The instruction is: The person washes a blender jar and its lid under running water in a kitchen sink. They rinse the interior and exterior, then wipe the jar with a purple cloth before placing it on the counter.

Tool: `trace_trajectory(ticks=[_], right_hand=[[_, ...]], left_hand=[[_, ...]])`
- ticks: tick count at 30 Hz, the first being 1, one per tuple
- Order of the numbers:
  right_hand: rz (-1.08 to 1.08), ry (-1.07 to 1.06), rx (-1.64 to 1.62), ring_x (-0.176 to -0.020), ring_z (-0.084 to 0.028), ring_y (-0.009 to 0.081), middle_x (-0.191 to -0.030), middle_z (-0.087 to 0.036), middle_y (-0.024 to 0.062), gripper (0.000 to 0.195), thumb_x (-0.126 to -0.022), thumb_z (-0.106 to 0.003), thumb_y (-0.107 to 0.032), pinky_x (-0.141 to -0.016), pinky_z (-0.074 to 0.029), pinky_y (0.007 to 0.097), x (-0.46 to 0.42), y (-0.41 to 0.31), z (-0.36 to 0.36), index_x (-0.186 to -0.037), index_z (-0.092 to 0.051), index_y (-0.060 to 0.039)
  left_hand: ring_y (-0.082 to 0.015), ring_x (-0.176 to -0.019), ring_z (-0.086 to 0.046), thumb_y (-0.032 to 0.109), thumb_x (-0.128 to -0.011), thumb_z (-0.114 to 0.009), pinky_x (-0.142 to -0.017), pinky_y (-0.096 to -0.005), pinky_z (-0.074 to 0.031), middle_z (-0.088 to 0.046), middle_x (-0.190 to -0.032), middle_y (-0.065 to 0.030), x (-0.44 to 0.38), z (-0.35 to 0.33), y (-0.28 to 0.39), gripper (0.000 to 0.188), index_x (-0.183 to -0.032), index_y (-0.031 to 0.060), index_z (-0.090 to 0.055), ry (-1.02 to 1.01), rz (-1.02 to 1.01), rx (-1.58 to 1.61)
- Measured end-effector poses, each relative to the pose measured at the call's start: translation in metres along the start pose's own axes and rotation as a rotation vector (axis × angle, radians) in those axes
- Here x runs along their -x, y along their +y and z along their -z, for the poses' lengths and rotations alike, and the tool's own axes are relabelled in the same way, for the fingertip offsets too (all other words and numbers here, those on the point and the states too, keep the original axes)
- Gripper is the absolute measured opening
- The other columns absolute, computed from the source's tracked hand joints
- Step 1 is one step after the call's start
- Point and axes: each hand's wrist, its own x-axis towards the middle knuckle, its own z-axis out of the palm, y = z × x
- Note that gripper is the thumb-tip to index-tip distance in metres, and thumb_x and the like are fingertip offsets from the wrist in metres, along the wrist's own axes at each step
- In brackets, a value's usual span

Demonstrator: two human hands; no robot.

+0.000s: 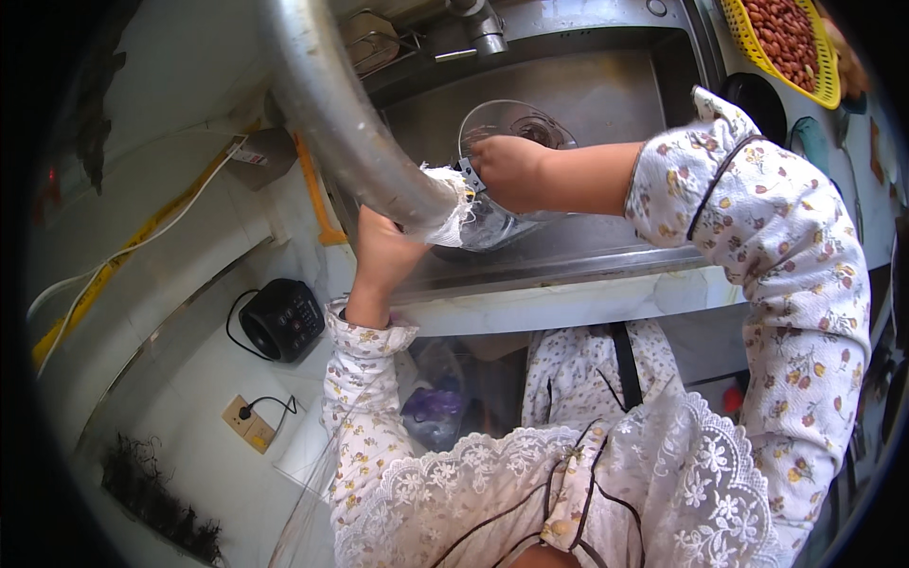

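Note:
A clear jug-like container [497, 231] lies tilted in the stainless steel sink [603, 92]. My right hand [508, 174] is curled at its rim, and the fingertips are hidden, so I cannot tell what they hold. Close to those fingers is a small metal plate with dark spots [471, 175]. My left hand [390, 241] is low at the sink's left side. Its fingers disappear behind a thick curved metal tube [348, 121], so their grip does not show. White frayed cloth [451, 206] wraps the tube's end, which covers part of the container.
A faucet [486, 28] stands behind the sink. Reddish nuts [781, 42] fill a yellow basket [827, 64] at upper right, near a black round object [756, 106]. To the left are a black appliance with buttons [284, 319], a wall socket [248, 424] and a white cable [163, 234].

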Motion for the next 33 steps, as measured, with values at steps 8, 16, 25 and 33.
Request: trace_trajectory(ticks=[8,16,25,33], right_hand=[[-0.013,0.001,-0.058,-0.112,-0.049,0.0121,-0.089,-0.068,-0.0085,0.014,-0.077,-0.059,-0.027,-0.092,-0.033,0.0290,0.038,0.027,0.007,-0.072,-0.070,-0.0228],[0.017,0.043,-0.218,-0.105,-0.052,0.0156,-0.097,-0.066,0.0023,0.012,-0.071,-0.061,-0.019,-0.092,-0.039,0.0274,0.030,0.028,-0.011,-0.075,-0.072,-0.0144],[0.028,0.154,-0.129,-0.098,-0.056,0.0149,-0.086,-0.067,-0.0009,0.012,-0.071,-0.061,-0.023,-0.091,-0.040,0.0268,0.006,0.006,-0.022,-0.067,-0.071,-0.0159],[-0.008,0.136,-0.053,-0.117,-0.041,0.0136,-0.117,-0.055,-0.0072,0.022,-0.084,-0.055,-0.024,-0.097,-0.035,0.0280,-0.011,-0.005,-0.005,-0.099,-0.069,-0.0167]], left_hand=[[-0.0031,-0.049,-0.035,0.012,-0.079,-0.073,-0.043,-0.0207,-0.024,-0.044,-0.060,0.0067,0.006,0.006,-0.014,0.024,-0.073,0.0107,-0.051,0.009,0.165,0.016],[-0.0039,-0.050,-0.038,0.009,-0.079,-0.072,-0.044,-0.0202,-0.026,-0.045,-0.060,0.0056,0.014,0.011,-0.027,0.023,-0.075,0.0112,-0.050,0.023,0.235,0.006],[-0.0051,-0.055,-0.045,0.006,-0.075,-0.074,-0.047,-0.0197,-0.032,-0.053,-0.070,0.0029,0.021,0.015,-0.023,0.022,-0.087,0.0064,-0.056,0.045,0.225,-0.017],[-0.0141,-0.088,-0.058,-0.001,-0.070,-0.072,-0.081,-0.0277,-0.047,-0.060,-0.098,-0.0058,0.035,0.025,-0.027,0.049,-0.115,-0.0001,-0.053,0.025,0.133,0.141]])
